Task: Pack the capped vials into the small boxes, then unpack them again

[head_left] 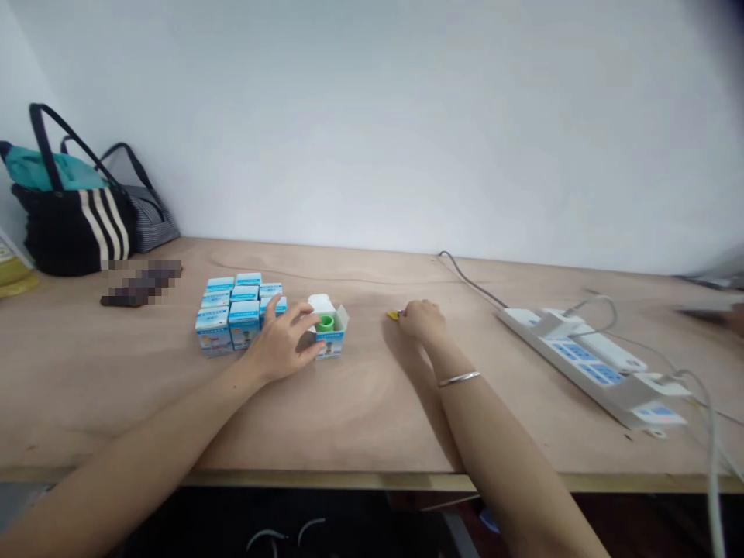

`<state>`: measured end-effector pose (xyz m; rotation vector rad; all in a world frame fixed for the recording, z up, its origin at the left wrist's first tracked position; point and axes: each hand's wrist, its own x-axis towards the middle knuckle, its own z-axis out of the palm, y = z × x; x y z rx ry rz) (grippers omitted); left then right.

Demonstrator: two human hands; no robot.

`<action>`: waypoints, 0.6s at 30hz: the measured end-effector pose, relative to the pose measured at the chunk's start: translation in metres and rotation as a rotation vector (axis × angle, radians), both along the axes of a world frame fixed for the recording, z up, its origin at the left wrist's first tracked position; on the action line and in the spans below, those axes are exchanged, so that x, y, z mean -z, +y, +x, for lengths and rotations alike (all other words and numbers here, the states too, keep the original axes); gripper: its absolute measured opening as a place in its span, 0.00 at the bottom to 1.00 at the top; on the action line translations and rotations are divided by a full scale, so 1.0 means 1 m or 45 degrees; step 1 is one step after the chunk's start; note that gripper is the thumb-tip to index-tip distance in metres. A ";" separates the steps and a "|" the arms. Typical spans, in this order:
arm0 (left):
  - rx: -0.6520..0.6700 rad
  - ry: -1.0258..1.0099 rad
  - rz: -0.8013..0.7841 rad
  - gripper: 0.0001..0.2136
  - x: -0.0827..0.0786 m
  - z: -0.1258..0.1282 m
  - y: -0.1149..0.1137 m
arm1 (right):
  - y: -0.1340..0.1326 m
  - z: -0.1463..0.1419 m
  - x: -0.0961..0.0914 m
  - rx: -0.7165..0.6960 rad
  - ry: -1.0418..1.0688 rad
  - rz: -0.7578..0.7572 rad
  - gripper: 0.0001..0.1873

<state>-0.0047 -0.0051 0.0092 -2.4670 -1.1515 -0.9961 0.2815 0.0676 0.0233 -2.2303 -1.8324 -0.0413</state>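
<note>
My left hand (282, 341) wraps round an open small blue-and-white box (331, 341) on the wooden table (360, 418). A green-capped item (325, 322) sticks out of the box's open top. Just left of my hand stands a tight group of several identical blue-and-white boxes (235, 314). My right hand (421, 319), with a silver bangle on the wrist, rests closed on the table to the right. Its fingertips pinch a small yellow object (394, 315) that I cannot make out.
A white power strip (587, 360) with cables lies at the right. A black striped bag (70, 217) and a grey bag (145, 213) stand at the back left against the wall. A dark blurred object (139, 283) lies near them. Another person's hand (738, 318) shows at the far right edge.
</note>
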 end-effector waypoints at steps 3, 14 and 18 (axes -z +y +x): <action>0.000 -0.003 -0.007 0.13 0.000 0.000 0.001 | 0.002 -0.006 0.000 -0.088 0.067 0.044 0.10; 0.021 0.018 -0.031 0.15 -0.002 -0.001 0.000 | -0.051 -0.086 -0.016 -1.258 0.984 0.474 0.10; 0.015 0.017 -0.030 0.14 -0.001 0.000 0.000 | -0.052 -0.088 -0.007 -1.138 1.011 0.448 0.07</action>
